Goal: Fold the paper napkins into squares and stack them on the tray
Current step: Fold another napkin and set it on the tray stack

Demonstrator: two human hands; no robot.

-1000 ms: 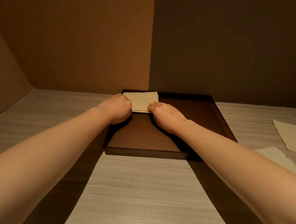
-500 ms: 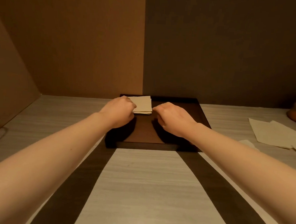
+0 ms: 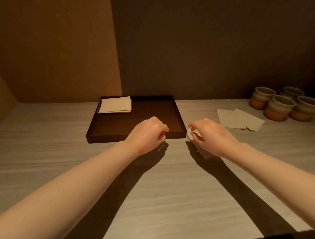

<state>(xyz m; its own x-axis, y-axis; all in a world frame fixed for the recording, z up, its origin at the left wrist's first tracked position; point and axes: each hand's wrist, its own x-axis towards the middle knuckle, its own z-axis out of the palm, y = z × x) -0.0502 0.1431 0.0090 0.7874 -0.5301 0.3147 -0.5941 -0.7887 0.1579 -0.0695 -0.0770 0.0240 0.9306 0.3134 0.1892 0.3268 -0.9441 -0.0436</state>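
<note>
Dark square tray (image 3: 178,118) on a pale wood-grain counter (image 3: 42,149), set against the back wall. Folded napkins (image 3: 116,104) stacked flat in the tray's far left corner, touching or nearly touching the rims there, rest of the tray floor bare. Left hand (image 3: 148,135) hovering over the tray's near edge, fingers curled loosely inward, holding nothing, well apart from the stack, which lies up and to its left. Right hand (image 3: 209,135) just beyond the tray's near right corner, thumb and forefinger parted in a narrow, open pinch, other fingers spread. Small pale napkin piece (image 3: 190,133) showing right at those fingertips beside the tray corner; touching or merely close, cannot tell, most of it hidden under the hand. Further right, loose unfolded napkins (image 3: 239,118) lying overlapped on the counter, well clear of both hands. At the far right, four glazed cups (image 3: 279,108), cream above and orange below, clustered near the wall. Dark object at the bottom right edge, too cut off to identify.
</note>
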